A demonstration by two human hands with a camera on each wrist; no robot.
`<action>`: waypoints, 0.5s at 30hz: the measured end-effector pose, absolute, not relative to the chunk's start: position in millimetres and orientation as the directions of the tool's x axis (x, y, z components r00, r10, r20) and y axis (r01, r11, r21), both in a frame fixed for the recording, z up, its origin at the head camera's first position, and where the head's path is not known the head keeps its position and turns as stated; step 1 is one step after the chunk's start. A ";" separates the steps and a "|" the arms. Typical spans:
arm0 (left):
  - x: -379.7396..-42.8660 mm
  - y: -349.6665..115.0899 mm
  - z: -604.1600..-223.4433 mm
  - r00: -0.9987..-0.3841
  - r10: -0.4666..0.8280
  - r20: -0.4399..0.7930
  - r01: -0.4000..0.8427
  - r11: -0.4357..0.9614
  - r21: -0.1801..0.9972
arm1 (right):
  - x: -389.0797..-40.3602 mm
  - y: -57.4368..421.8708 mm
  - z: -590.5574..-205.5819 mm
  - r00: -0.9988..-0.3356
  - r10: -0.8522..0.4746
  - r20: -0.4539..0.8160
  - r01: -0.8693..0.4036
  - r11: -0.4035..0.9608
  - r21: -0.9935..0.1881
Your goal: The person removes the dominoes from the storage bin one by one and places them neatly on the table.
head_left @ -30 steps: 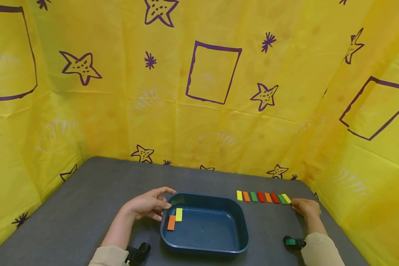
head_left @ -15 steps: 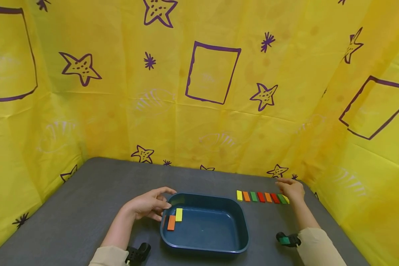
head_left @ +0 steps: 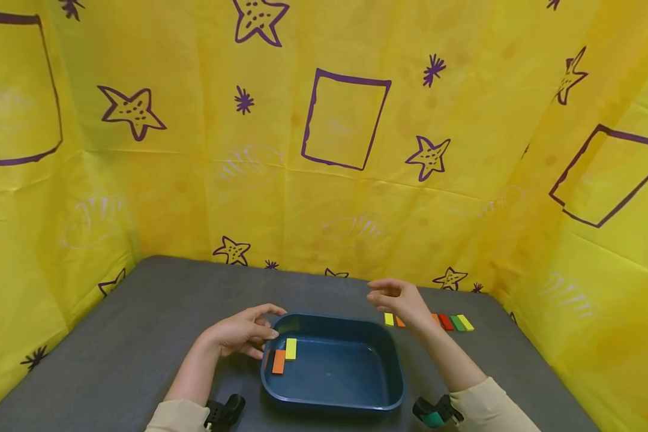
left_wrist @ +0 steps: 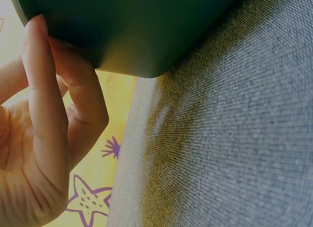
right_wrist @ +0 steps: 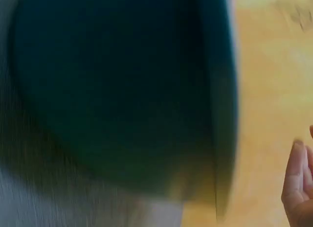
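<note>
My left hand (head_left: 245,333) grips the left rim of a dark blue plastic basin (head_left: 329,403), its thumb over the edge. In the left wrist view, bent fingers (left_wrist: 46,104) lie against the basin's outer wall (left_wrist: 132,36). A yellow block (head_left: 290,349) and an orange block (head_left: 278,362) lie inside, near its left end. My right hand (head_left: 402,300) is in the air behind the basin's right corner, fingers loosely bent with nothing between them. It overlaps a row of coloured blocks and hides the middle ones; a yellow block (head_left: 465,323) ends the row.
Also in the row are a red block (head_left: 446,322), a green block (head_left: 457,323) and, at the left end, another yellow block (head_left: 389,319). The grey table (head_left: 167,312) is enclosed by yellow patterned cloth (head_left: 194,198).
My right hand has left the yellow block at the row's right end, lifted, and moved left over the row. The left hand and the basin have stayed put.
</note>
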State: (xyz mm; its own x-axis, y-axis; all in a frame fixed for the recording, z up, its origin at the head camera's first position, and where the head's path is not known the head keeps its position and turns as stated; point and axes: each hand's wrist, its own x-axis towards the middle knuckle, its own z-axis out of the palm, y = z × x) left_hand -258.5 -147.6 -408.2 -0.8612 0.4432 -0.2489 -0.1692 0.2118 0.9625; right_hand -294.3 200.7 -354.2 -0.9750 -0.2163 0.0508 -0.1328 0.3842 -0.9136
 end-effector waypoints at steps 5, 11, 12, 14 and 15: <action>-258.6 -146.7 -408.9 -0.862 0.442 -0.249 -0.170 0.212 0.962 | -284.4 168.1 -365.4 -0.928 -0.373 0.024 -0.154 0.324 -0.933; -259.1 -146.8 -409.7 -0.861 0.442 -0.250 -0.170 0.212 0.962 | -274.7 129.5 -382.9 -0.887 -0.460 -0.049 -0.141 0.368 -0.919; -259.0 -146.9 -409.5 -0.862 0.442 -0.250 -0.170 0.212 0.962 | -273.2 123.3 -384.9 -0.882 -0.467 -0.061 -0.138 0.379 -0.915; -258.9 -147.3 -409.2 -0.860 0.444 -0.251 -0.173 0.210 0.962 | -271.3 111.8 -389.4 -0.872 -0.483 -0.077 -0.137 0.393 -0.909; -258.8 -147.5 -409.0 -0.859 0.447 -0.251 -0.172 0.209 0.963 | -270.2 106.5 -391.2 -0.869 -0.488 -0.085 -0.136 0.400 -0.906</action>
